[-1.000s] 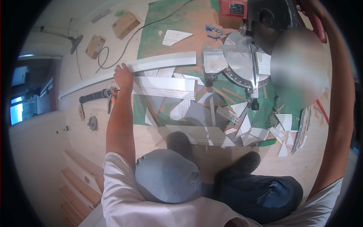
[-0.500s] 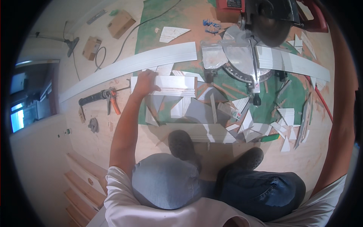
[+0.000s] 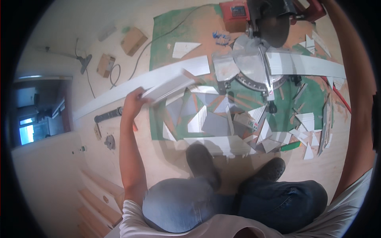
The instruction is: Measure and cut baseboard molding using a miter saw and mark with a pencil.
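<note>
My left hand (image 3: pixel 134 104) is closed on one end of a short white molding piece (image 3: pixel 170 85), slightly blurred and tilted up toward the right. Behind this piece lies a long white molding board (image 3: pixel 115 89), its right end close to the miter saw's metal base (image 3: pixel 226 65). Another white board (image 3: pixel 291 63) lies across the right side of the saw. The saw's dark round blade (image 3: pixel 274 31) is raised above the base. My right forearm (image 3: pixel 353 51) stretches up past the right side toward the saw's red handle (image 3: pixel 315 12); the hand itself is beyond the upper edge.
White and grey offcuts (image 3: pixel 216 119) litter the dusty green sheet (image 3: pixel 158 125) around the saw. A caulking gun (image 3: pixel 107 115) lies beside my left forearm. Two cardboard boxes (image 3: pixel 134 41) and a dark cord (image 3: pixel 145 55) are at the far left. My shoes (image 3: pixel 201 162) stand at the near edge.
My left hand has lifted the short molding piece off the offcuts and moved it left, tilting its right end away. The view has shifted slightly. The saw blade stays raised.
</note>
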The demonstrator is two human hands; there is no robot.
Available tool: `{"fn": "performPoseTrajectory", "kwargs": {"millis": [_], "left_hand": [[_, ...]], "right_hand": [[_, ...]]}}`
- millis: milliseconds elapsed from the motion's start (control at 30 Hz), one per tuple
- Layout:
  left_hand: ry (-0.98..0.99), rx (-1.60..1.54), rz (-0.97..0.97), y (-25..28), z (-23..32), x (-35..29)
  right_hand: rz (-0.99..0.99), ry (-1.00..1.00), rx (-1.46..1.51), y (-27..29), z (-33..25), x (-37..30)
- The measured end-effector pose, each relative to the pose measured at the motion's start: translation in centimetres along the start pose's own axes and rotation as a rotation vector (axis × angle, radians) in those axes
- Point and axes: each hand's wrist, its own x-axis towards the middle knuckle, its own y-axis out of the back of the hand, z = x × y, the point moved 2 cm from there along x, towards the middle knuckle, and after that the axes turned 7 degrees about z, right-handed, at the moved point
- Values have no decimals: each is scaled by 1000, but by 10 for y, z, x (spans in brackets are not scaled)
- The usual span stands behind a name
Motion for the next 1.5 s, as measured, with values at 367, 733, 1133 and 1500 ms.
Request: {"fn": "performPoseTrajectory", "kwargs": {"millis": [367, 733, 1133, 1500], "left_hand": [[472, -1306, -170, -54, 13, -55], [480, -1632, -238, -127, 83, -58], [609, -1236, -837, -249, 204, -150], [447, -1115, -958, -236, 244, -166]], "right_hand": [[-108, -13, 511, 15, 28, -36], [60, -180, 271, -6, 213, -268], [-275, 90, 341, -96, 126, -494], [-745, -281, 607, -120, 148, -515]]}}
